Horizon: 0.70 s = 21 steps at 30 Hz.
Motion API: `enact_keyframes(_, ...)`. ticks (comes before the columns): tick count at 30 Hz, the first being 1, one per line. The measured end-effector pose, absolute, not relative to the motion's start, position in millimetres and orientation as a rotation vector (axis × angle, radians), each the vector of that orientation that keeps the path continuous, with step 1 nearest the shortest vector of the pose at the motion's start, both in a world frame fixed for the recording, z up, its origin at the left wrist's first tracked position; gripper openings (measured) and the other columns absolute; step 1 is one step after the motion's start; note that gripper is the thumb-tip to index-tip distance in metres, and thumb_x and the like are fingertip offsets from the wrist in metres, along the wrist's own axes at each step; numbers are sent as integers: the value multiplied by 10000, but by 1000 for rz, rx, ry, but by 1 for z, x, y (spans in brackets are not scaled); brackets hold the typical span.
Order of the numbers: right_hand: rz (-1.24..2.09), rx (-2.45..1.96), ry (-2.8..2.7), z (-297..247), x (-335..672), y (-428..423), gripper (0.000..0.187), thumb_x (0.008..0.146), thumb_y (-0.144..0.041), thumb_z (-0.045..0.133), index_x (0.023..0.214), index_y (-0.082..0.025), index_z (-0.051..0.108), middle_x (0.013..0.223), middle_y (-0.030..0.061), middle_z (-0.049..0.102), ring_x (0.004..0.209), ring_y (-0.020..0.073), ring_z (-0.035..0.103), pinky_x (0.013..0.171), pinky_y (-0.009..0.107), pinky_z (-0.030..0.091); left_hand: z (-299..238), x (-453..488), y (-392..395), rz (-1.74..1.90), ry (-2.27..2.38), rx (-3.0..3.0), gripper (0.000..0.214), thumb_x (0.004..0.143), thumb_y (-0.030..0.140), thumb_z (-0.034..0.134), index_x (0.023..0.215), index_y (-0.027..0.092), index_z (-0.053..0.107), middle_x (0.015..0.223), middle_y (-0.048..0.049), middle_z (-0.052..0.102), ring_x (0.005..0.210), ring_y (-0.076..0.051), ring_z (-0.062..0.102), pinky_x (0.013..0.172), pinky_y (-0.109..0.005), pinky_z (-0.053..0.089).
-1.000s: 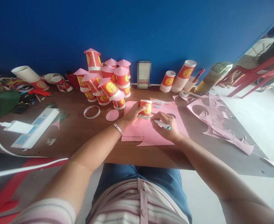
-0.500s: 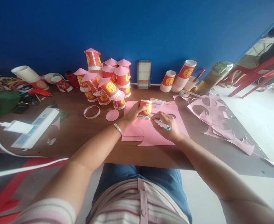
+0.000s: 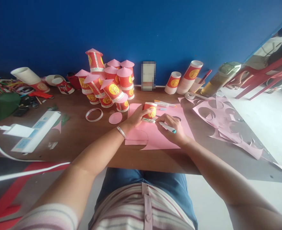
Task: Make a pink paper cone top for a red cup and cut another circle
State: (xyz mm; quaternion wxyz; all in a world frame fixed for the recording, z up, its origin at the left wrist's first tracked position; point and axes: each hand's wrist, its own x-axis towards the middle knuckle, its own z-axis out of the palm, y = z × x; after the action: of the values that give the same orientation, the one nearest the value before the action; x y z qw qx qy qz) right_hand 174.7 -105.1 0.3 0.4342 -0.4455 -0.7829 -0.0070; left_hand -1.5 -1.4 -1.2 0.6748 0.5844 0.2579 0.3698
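My left hand [image 3: 138, 116] is closed round a red paper cup [image 3: 150, 106] with a yellow emblem, its thumb across the side. Green marks show on the cup's white band. In my right hand [image 3: 173, 128] is a white marker [image 3: 166, 126] with a green end, its tip at the band. Both hands are over pink paper sheets [image 3: 160, 140] on the brown table. An orange and white marker [image 3: 165, 104] lies on the paper behind the cup. A pink paper disc [image 3: 115, 118] and a white paper ring [image 3: 94, 115] lie left of my left hand.
Red cups with pink cone tops [image 3: 112, 91] stand stacked at the back left. A power strip [image 3: 36, 132] lies on the left. Cup stacks [image 3: 190, 76] and a bottle [image 3: 220, 78] stand at the back right, near pink paper scraps [image 3: 227, 124]. A phone-like object [image 3: 148, 76] leans against the blue wall.
Almost nothing differs. The view has shifted very slightly, and both hands keep the same hold on the cup and the marker.
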Motion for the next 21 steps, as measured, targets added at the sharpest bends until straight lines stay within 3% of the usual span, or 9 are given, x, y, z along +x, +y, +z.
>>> enact_keyframes(21, -44, -1138, -1949, 1, 175, -106, 114, 935, -141, 590, 876, -236, 611, 777, 1, 721, 638, 145, 664, 580, 251, 457, -3, -1, 0, 786, 545, 1260, 294, 830, 413, 782, 938, 165, 667, 837, -17, 619, 770, -148, 610, 669, -249, 514)
